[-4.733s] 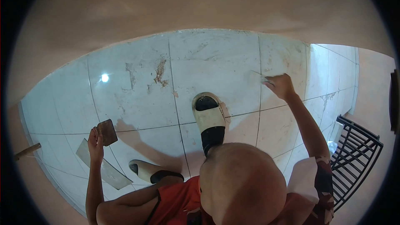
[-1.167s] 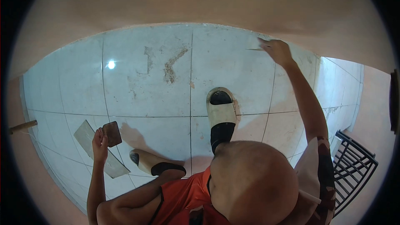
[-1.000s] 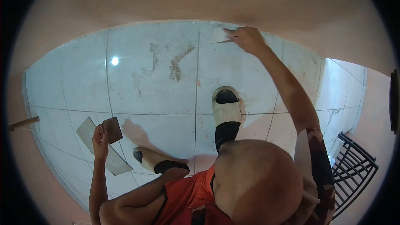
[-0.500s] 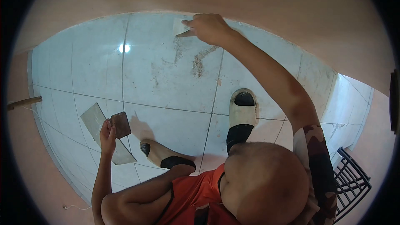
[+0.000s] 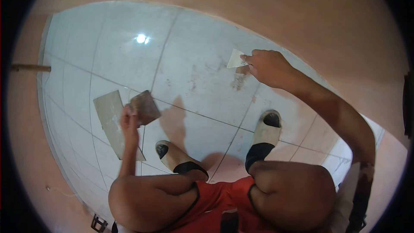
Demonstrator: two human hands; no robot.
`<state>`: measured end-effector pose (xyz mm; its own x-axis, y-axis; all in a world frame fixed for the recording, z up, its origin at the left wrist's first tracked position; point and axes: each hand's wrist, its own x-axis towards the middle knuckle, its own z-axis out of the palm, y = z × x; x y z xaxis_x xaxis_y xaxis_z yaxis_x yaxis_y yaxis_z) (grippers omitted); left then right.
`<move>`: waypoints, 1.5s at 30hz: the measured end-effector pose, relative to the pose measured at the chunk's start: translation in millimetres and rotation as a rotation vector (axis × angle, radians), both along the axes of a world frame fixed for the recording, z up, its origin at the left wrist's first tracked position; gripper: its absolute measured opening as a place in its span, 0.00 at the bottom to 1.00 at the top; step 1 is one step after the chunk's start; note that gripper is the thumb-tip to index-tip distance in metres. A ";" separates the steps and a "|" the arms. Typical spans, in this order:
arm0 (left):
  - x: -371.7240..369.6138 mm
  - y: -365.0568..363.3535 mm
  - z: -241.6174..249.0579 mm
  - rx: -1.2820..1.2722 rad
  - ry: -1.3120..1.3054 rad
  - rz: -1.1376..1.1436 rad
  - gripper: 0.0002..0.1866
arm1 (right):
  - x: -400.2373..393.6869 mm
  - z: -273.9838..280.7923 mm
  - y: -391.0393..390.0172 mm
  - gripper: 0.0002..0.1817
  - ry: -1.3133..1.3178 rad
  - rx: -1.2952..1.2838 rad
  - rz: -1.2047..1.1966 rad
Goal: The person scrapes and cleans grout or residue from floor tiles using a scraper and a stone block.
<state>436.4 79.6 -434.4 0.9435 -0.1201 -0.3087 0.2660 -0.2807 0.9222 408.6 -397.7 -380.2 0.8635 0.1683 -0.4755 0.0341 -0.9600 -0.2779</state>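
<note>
My left hand [image 5: 130,118] is closed on a flat, brown, roughly square plate [image 5: 145,108], gripping it by its near left edge. Below that hand a long grey rectangular board [image 5: 110,116] lies on the tiles. Farther right, my right hand [image 5: 269,67] pinches a thin white flat piece [image 5: 235,59] with pointed corners, its exact kind unclear. This piece is held low over the tiled floor, close to the wall's foot. Loose brownish debris [image 5: 238,81] lies just on the near side of it.
A pinkish wall [image 5: 302,21] curves along the far side of the white tiled floor [image 5: 129,64]. My two slippered feet [image 5: 174,155] stand between my hands. At the left a wooden stick [image 5: 32,67] juts in. Smudges of dirt [image 5: 194,82] mark the middle tiles.
My right hand has drawn back from the wall's foot with the white piece, toward the debris. The brown plate in my left hand is tilted differently. The whole view has turned and shifted.
</note>
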 end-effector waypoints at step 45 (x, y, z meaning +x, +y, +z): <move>30.5 -27.0 -87.7 -0.468 0.173 0.601 0.11 | 54.6 -68.3 90.7 0.20 -0.295 -0.077 -0.004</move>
